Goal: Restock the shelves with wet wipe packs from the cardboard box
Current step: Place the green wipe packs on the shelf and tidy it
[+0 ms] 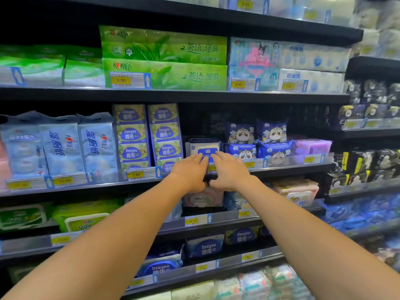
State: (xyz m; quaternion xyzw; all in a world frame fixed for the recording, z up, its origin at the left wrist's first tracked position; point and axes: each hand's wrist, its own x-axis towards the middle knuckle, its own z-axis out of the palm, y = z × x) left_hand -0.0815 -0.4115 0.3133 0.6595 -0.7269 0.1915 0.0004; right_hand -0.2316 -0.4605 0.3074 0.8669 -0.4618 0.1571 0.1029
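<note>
1. Both arms are stretched out to the middle shelf (pixel 281 167). The left hand (pixel 190 173) and right hand (pixel 230 171) sit side by side, close together at the thumbs.
2. The pack (pixel 202 147) (white, with a blue label) stands on that shelf straight ahead of the fingertips, which hide its lower edge.
3. Neither hand grasps anything. The fingers of both are laid out straight with their tips against the pack's front face, and the thumbs hang below the shelf lip, curled round nothing.
4. The pack's long axis runs side to side, across the line of the arms, so each hand covers one half of it. As far as I can judge, neither hand is nearer.
5. The Deeyeo stacks (pixel 165 135) stand just left of the left hand, and the panda packs (pixel 242 135) just right of the right hand. The pack sits in the slot between them.
6. My guess is that it is being pushed back and squared up. An even push from both hands would keep it from twisting toward either neighbour.
7. The box is out of sight from here.
</note>
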